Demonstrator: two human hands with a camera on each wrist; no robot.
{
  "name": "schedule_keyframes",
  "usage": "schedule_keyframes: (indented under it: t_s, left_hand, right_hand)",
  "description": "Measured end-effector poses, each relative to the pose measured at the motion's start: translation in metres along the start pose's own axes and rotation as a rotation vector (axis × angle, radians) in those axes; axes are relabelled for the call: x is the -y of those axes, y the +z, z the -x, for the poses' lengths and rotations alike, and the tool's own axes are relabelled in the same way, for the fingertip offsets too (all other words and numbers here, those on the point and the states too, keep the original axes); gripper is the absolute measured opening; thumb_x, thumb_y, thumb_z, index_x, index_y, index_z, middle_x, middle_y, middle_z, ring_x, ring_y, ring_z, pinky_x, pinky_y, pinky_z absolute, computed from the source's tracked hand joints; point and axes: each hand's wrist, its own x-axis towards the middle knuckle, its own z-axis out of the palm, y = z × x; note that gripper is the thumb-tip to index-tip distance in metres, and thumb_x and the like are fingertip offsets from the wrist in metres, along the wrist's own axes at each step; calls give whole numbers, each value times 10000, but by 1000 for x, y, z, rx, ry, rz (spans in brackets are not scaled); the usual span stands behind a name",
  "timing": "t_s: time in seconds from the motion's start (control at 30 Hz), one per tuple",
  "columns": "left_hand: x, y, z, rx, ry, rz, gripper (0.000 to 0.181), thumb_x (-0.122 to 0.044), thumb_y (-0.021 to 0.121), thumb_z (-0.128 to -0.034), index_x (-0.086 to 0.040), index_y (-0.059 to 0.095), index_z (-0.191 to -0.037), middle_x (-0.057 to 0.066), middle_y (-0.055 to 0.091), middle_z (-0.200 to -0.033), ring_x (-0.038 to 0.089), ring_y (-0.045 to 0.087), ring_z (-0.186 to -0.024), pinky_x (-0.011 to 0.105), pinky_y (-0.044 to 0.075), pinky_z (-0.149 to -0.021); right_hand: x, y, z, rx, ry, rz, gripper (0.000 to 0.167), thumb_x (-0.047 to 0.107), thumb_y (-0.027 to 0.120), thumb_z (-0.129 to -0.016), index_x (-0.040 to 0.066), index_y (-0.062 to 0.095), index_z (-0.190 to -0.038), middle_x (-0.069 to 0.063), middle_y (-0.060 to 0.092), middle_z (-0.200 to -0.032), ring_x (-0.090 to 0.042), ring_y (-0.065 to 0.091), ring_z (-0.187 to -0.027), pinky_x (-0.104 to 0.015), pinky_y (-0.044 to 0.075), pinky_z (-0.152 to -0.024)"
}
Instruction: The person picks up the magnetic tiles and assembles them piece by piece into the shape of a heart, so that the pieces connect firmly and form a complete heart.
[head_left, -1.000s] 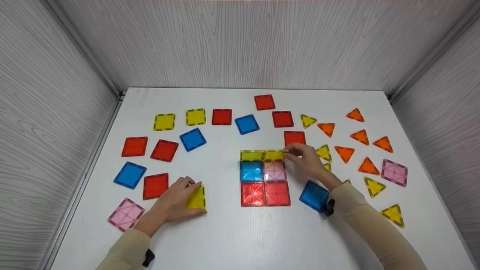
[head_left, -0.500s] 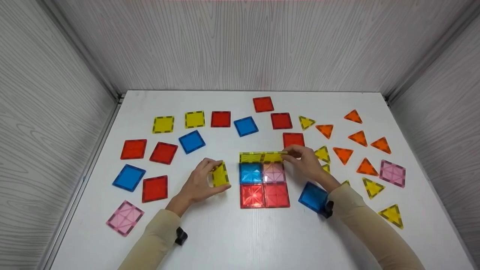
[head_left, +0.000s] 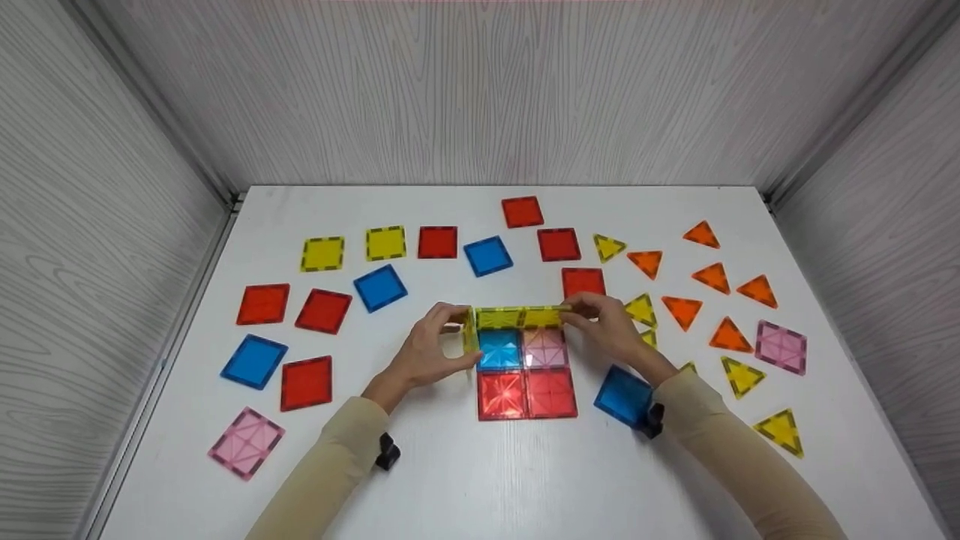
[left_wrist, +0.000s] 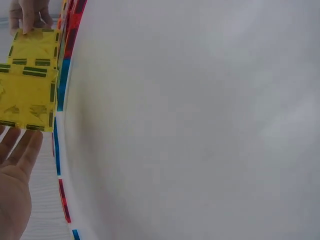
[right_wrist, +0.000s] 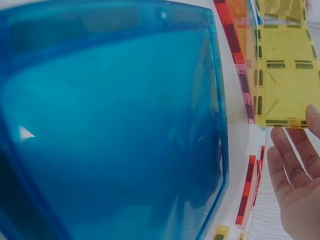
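In the head view my left hand (head_left: 426,351) grips an upright yellow square (head_left: 469,334) between thumb and fingers, at the left edge of the blue tile (head_left: 499,349). Two upright yellow squares (head_left: 501,319) stand along the back edge of a flat two-by-two block of blue, pink (head_left: 544,348) and two red tiles (head_left: 551,394). My right hand (head_left: 611,330) pinches the right end of that yellow pair. In the left wrist view the held yellow square (left_wrist: 27,97) meets the other yellow wall at a corner; the right wrist view shows my right fingers at the yellow wall's end (right_wrist: 290,95).
Loose red, blue, yellow and pink squares (head_left: 247,442) lie at the left and back. Orange (head_left: 727,335) and yellow triangles (head_left: 742,376) and a pink square (head_left: 781,346) lie at the right. A blue square (head_left: 623,394) lies beside my right wrist.
My left hand has carried its yellow square right, from the table at the left to the block's left edge, and it now stands upright. My right hand has kept its grip on the yellow pair.
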Motion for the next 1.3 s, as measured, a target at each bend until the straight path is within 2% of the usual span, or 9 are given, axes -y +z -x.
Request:
schedule_keyframes:
  t_s: [0.2,0.53,0.73,0.93,1.13,1.3]
  left_hand:
    - [-5,2,0,24,-27,25,686,-233,867,-860,-132,543,-1457,62,608,-1416,257,617,-1340,449,560,-1105]
    - [-10,6,8,18,-97,24,741,-379,846,-891,-161,512,-1515,63,605,-1467,261,611,-1363,454,546,-1126]
    - [-11,4,7,20,-84,25,712,-349,825,-914,-150,515,-1523,64,607,-1467,253,613,-1362,445,547,-1125]
    - [-9,-2,5,29,-84,4,672,-319,802,-937,-167,527,-1531,40,620,-1476,238,616,-1350,440,547,-1126]
    - [-8,-10,-2,16,-58,-29,542,-301,779,-955,-163,616,-1453,35,680,-1399,264,636,-1305,465,562,-1099]
    - [-7,-15,-8,16,-49,-52,441,-298,760,-974,-139,671,-1376,60,712,-1346,273,644,-1287,504,558,-1090]
  right_hand:
    - [1,0,-1,-2,6,3,140,217,696,-1030,198,749,-1159,1,765,-1164,-213,684,-1064,-267,563,-969]
    - [0,-1,-1,10,3,-11,156,260,703,-1028,193,752,-1160,0,771,-1156,-220,689,-1038,-232,571,-943]
    - [1,-1,0,2,5,-13,140,291,703,-1028,226,758,-1139,37,775,-1140,-222,690,-1038,-295,584,-971]
    - [-2,0,6,5,6,-2,145,267,707,-1025,208,757,-1148,18,775,-1139,-210,689,-1029,-255,579,-929]
    - [0,0,17,-4,-30,-3,166,265,735,-1005,185,764,-1148,-20,784,-1151,-216,708,-1001,-203,578,-875]
    - [1,0,28,9,-39,-45,199,305,741,-1000,178,773,-1150,-25,793,-1148,-225,720,-978,-218,600,-862]
